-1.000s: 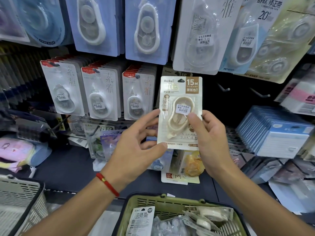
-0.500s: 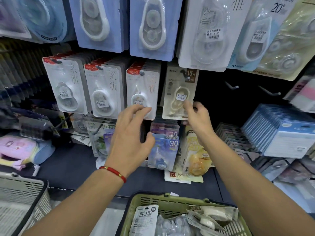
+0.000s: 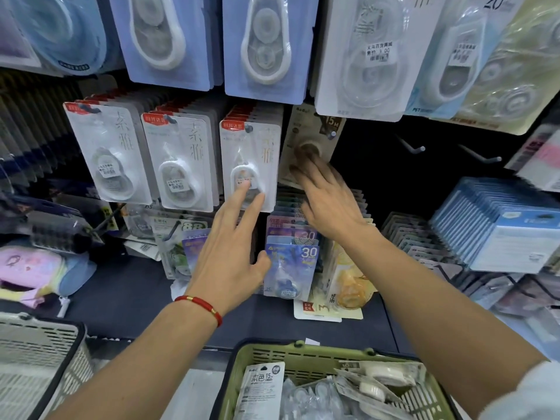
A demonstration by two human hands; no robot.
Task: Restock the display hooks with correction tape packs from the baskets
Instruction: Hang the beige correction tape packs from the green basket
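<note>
On the hook (image 3: 332, 134) at centre, far row, hangs the beige carded 15M correction tape pack (image 3: 312, 140). Right hand (image 3: 330, 201) has blurred, straight fingers on its blister, gripping nothing. Left hand (image 3: 233, 250) hovers spread and empty, fingertips near the white carded pack (image 3: 250, 165) just left. To finish well: push the card fully back on the peg, square it, then let go. Two bare hooks (image 3: 415, 148) sit right. Big white pack (image 3: 366, 56) above overhangs the card top. Next stock lies in the near olive-green plastic basket (image 3: 303, 354); grey basket (image 3: 42, 353) at near left.
</note>
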